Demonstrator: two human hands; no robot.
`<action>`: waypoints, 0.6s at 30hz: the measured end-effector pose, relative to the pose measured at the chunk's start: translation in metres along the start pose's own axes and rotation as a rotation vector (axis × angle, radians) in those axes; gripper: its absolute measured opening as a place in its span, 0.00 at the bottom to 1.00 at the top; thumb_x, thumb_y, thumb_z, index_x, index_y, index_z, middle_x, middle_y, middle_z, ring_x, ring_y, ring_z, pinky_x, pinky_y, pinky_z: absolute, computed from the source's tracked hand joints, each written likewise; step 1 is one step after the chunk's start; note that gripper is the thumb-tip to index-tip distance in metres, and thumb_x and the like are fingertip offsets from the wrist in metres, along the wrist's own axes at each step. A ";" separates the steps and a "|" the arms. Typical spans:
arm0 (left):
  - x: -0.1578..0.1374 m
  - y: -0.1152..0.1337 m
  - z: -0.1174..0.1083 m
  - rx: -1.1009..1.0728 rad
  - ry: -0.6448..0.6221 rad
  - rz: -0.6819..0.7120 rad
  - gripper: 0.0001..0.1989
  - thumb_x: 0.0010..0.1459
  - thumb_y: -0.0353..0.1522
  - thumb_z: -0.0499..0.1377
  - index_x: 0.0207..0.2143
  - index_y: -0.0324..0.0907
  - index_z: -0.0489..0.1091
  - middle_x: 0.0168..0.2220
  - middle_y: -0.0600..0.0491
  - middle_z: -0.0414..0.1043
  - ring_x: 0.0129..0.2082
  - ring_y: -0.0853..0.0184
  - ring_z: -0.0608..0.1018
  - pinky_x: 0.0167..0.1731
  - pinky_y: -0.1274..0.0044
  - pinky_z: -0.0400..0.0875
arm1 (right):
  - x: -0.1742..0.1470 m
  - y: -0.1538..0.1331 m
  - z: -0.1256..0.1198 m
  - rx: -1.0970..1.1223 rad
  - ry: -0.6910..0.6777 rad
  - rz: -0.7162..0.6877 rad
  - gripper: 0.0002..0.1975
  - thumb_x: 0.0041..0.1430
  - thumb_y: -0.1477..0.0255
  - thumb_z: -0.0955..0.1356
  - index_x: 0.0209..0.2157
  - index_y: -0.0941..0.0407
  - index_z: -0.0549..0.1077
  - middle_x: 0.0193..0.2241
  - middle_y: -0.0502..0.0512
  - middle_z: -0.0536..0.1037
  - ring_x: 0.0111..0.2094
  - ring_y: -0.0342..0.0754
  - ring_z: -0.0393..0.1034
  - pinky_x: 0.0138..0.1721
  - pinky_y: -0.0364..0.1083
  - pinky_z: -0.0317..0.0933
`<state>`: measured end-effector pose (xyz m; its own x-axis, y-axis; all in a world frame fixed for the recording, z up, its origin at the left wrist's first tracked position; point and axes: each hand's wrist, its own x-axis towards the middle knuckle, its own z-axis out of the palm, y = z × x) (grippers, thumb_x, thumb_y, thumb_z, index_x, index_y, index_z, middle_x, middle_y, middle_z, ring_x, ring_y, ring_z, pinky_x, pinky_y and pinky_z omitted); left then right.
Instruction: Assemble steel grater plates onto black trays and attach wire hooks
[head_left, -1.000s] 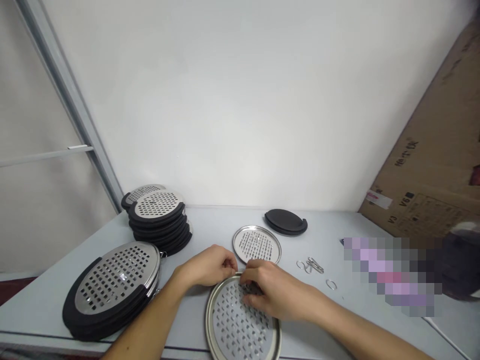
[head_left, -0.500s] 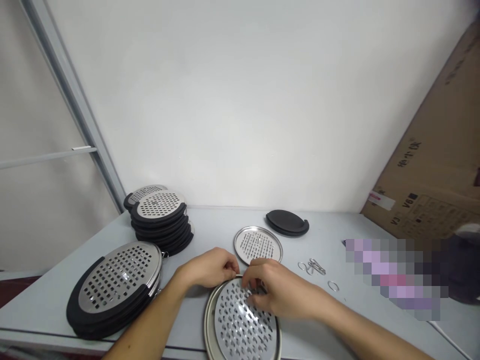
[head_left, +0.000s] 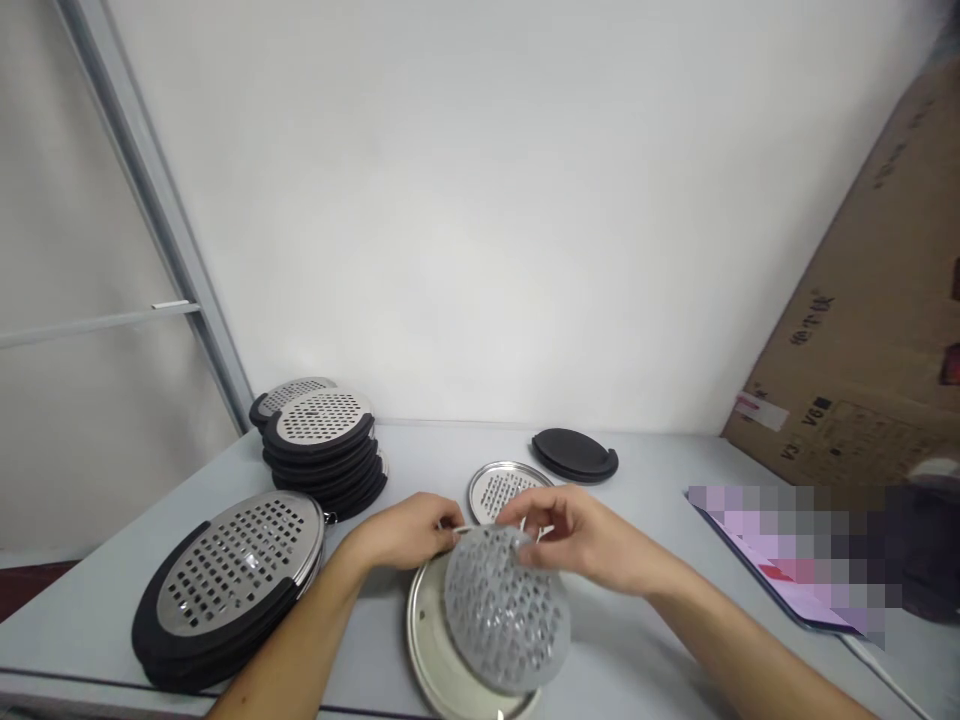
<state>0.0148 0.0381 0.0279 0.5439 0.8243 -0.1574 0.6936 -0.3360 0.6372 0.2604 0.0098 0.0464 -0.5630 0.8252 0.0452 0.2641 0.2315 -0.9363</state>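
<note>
A round perforated grater disc (head_left: 510, 615) is pinched at its upper edge between the thumb and fingers of my right hand (head_left: 589, 540). It is tilted and partly raised over a round metal plate (head_left: 431, 640) with a rolled rim, which lies at the table's front. My left hand (head_left: 412, 532) is closed at the top of the plate, close to the disc's upper left edge; what its fingertips hold is hidden. Just behind my right hand lies another round grater plate (head_left: 499, 490) with a raised rim, partly covered by the fingers.
Finished-looking graters with black rims form a back stack (head_left: 322, 420) and a front left stack (head_left: 236, 570). A black round holder (head_left: 574, 453) lies near the wall. At right are a tablet-like device (head_left: 780, 570), its screen blurred, a cable (head_left: 874, 655) and a cardboard box (head_left: 847, 330).
My right hand has lifted and tilted the grater disc up and to the right, baring more of the metal plate beneath. The left hand stays near the plate's top edge.
</note>
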 end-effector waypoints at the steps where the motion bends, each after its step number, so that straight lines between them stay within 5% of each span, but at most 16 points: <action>1: 0.000 -0.002 -0.002 -0.005 0.082 -0.028 0.12 0.57 0.35 0.53 0.35 0.39 0.73 0.34 0.51 0.75 0.34 0.65 0.73 0.33 0.78 0.65 | 0.001 0.000 -0.009 0.090 0.035 0.016 0.16 0.49 0.72 0.72 0.42 0.57 0.76 0.32 0.51 0.76 0.32 0.44 0.70 0.34 0.43 0.64; 4: 0.005 -0.004 -0.009 -0.207 0.360 -0.137 0.13 0.59 0.35 0.52 0.44 0.40 0.70 0.34 0.51 0.73 0.33 0.66 0.74 0.32 0.78 0.67 | 0.002 0.004 -0.038 0.342 0.220 0.067 0.21 0.49 0.72 0.73 0.47 0.56 0.73 0.32 0.51 0.77 0.34 0.46 0.72 0.36 0.44 0.66; 8: 0.028 -0.003 -0.009 -0.919 0.660 -0.277 0.20 0.58 0.30 0.55 0.54 0.43 0.61 0.35 0.51 0.71 0.27 0.69 0.74 0.27 0.78 0.71 | 0.008 0.018 -0.067 0.610 0.395 0.151 0.23 0.51 0.76 0.73 0.50 0.56 0.71 0.38 0.56 0.79 0.35 0.47 0.74 0.37 0.45 0.69; 14: 0.072 -0.015 0.005 -1.180 0.771 -0.321 0.16 0.58 0.24 0.55 0.49 0.35 0.62 0.40 0.43 0.72 0.31 0.69 0.76 0.36 0.74 0.75 | 0.023 0.039 -0.067 0.817 0.500 0.227 0.07 0.57 0.79 0.68 0.39 0.59 0.74 0.35 0.57 0.80 0.33 0.46 0.74 0.35 0.43 0.71; 18: 0.082 -0.033 0.009 -1.209 0.851 -0.329 0.17 0.58 0.24 0.56 0.50 0.36 0.61 0.45 0.42 0.70 0.37 0.68 0.76 0.42 0.74 0.73 | 0.031 0.044 -0.052 0.872 0.519 0.298 0.06 0.57 0.80 0.67 0.39 0.62 0.73 0.32 0.58 0.79 0.32 0.46 0.75 0.34 0.43 0.72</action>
<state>0.0405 0.1129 -0.0126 -0.2746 0.9380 -0.2117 -0.2971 0.1266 0.9464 0.2953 0.0721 0.0248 -0.1099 0.9546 -0.2769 -0.4338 -0.2968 -0.8507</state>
